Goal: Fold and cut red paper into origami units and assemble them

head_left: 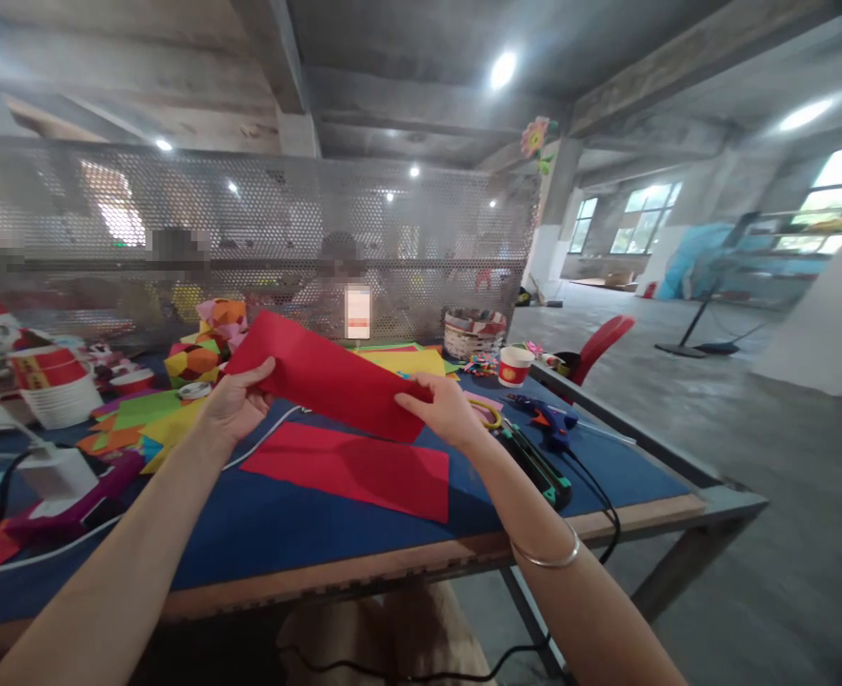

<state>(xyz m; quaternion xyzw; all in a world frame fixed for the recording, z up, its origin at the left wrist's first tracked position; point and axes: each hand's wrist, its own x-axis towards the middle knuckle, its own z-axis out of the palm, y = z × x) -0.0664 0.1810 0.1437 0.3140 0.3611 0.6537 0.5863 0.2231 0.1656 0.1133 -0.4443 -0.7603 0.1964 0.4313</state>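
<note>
A strip of red paper (335,381) is held up above the table, stretched between both hands and tilted down to the right. My left hand (239,405) pinches its left end, thumb on the near face. At the other end, my right hand (439,410) grips the paper between thumb and fingers; a silver bangle sits on that forearm. Beneath it, a second red paper sheet (364,476) lies flat on the blue tabletop (264,538).
Stacked paper cups (53,386), a purple power strip (82,500) and coloured paper (153,414) lie on the left. On the right are a blue glue gun (550,419), a green-edged paper trimmer (535,467), a cup (515,366) and a woven basket (473,333). A perforated screen (421,219) stands behind.
</note>
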